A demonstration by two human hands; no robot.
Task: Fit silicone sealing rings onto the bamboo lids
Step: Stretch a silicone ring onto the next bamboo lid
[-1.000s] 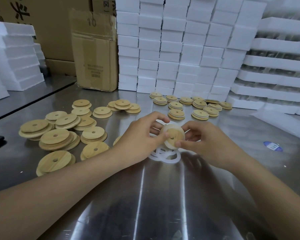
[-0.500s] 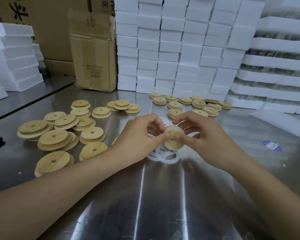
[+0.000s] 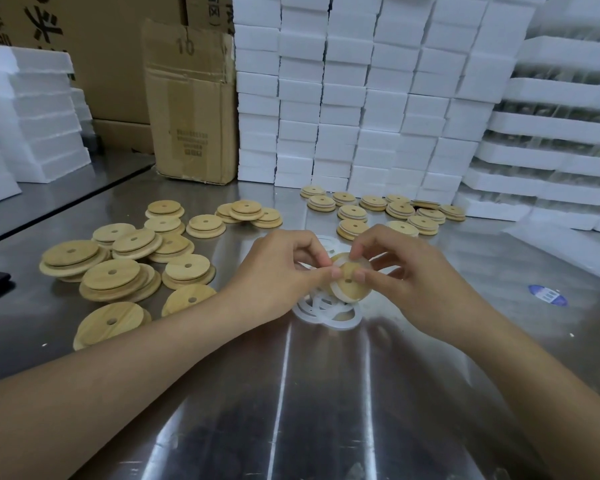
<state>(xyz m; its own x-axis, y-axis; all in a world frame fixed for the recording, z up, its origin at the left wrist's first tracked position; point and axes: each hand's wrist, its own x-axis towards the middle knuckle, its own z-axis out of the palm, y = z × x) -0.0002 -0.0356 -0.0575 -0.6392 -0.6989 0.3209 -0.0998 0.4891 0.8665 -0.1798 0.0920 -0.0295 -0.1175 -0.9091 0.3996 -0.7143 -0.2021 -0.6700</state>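
Steel counter (image 3: 326, 393) fills your view, backed by a wall of foam blocks (image 3: 361, 98), with foam trays (image 3: 561, 150) stacked to your right and a box (image 3: 191, 109) standing upright left of the blocks. On your left, bare lids (image 3: 118, 268) lie flat in an overlapping heap; ringed lids (image 3: 388, 209) lie flat in a scatter behind your hands, near the blocks. Your left hand (image 3: 278, 271) and right hand (image 3: 413, 275) meet over the middle of the counter. Loose rings (image 3: 326, 310) lie piled directly beneath them, partly hidden by your left hand. Both hands pinch one lid (image 3: 352, 289) above that pile, thumbs pressed on its face, fingers (image 3: 312, 252) curled over its top edge. It stands tilted on edge, its holed face toward you. A white ring (image 3: 334, 289) hugs its rim; whether it sits all the way round, you cannot tell.
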